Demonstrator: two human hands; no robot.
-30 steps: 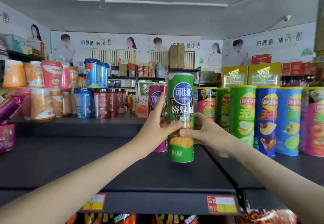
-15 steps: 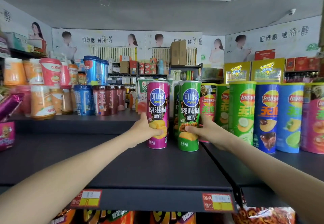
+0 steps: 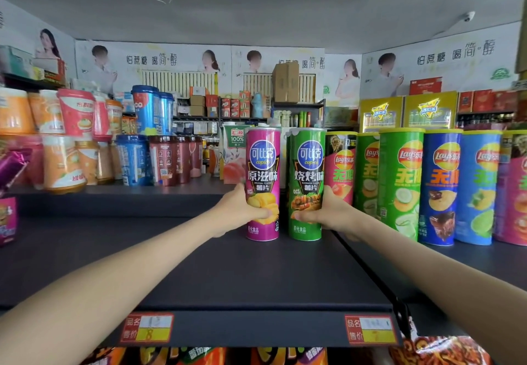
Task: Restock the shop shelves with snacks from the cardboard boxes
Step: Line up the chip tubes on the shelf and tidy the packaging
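Drink cups (image 3: 65, 142), left of frame: these are stacked on the raised back ledge, well apart from the hands, and are not part of this step.
Shelf (image 3: 171, 264), centre: the dark deck is bare in front of the tubes, so later tubes can be set forward of these.
Left hand (image 3: 236, 212), centre: the fingers are wrapped round the lower part of the magenta tube, with the thumb laid across its front. The low grip is judged to steady the base.
Magenta tube (image 3: 263, 182), centre: it is held upright with the label facing out and its base apparently on the shelf.
Green tube (image 3: 308, 182), just right of centre: it is held upright just beside the magenta tube with a narrow gap between them, so the fronts line up.
Right hand (image 3: 330, 213), right of centre: the fingers are clasped round the green tube low down, and the thumb is pressed on its front.
Lay's tubes (image 3: 399, 182), right of frame: these are ranked upright in a row, which the green tube is being closed up against.
Step judged: the two tubes are being squared into the row and have not yet been released.
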